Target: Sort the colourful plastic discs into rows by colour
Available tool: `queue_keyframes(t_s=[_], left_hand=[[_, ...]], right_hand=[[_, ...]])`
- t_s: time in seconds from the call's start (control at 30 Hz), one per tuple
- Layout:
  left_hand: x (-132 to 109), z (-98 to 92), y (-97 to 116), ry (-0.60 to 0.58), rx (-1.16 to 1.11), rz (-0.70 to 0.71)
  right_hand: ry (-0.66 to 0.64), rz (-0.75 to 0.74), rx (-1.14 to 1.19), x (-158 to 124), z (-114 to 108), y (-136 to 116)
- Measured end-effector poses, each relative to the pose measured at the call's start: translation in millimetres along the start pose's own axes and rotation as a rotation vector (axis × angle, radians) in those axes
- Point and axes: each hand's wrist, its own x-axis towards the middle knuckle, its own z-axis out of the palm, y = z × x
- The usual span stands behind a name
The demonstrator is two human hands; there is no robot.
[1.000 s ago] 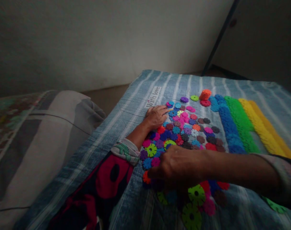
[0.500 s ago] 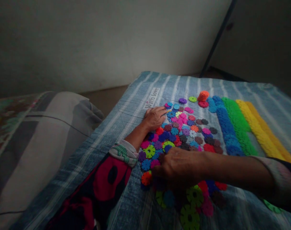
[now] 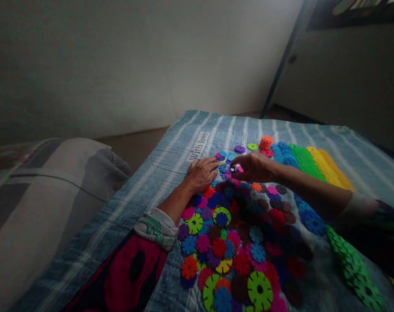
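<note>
Many notched plastic discs in mixed colours lie loose in a spread pile on a blue striped cloth. At the pile's far left edge, my left hand rests palm down, fingers stretched toward a few blue and pink discs; its fingertips are near a yellow one. Over the far part of the pile is my right hand, thumb and fingers curved and apart around pink and purple discs, with no disc visibly held. Its forearm crosses above the sorted rows and hides part of them.
Rows of overlapping blue discs, green discs and yellow discs run along the right side. A stack of orange discs stands at the back. Left of the cloth is a grey draped bulk; a wall rises behind.
My right hand has moved from the near part of the pile to its far part, uncovering the near discs. My left hand stays at the pile's edge. The view has shifted slightly.
</note>
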Motion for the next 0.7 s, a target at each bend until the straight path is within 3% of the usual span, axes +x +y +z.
queue_keyframes(t_s=[0.13, 0.23, 0.53, 0.6, 0.7], left_hand=[[-1, -2.3, 0, -0.003, 0.022, 0.016], [-2, -2.4, 0, 0.003, 0.031, 0.031], [-1, 0.1, 1, -0.009, 0.004, 0.014], [-2, -0.5, 2, -0.014, 0.003, 0.013], [-2, -1.0, 3, -0.015, 0.004, 0.011]], right_hand=[[0.061, 0.235, -0.104, 32, -4, 53], [0.034, 0.324, -0.081, 48, -9, 70], [-0.179, 0.447, -0.026, 64, -14, 77], [-0.159, 0.452, -0.066, 63, -13, 75], [-0.029, 0.372, -0.231, 55, -9, 61]])
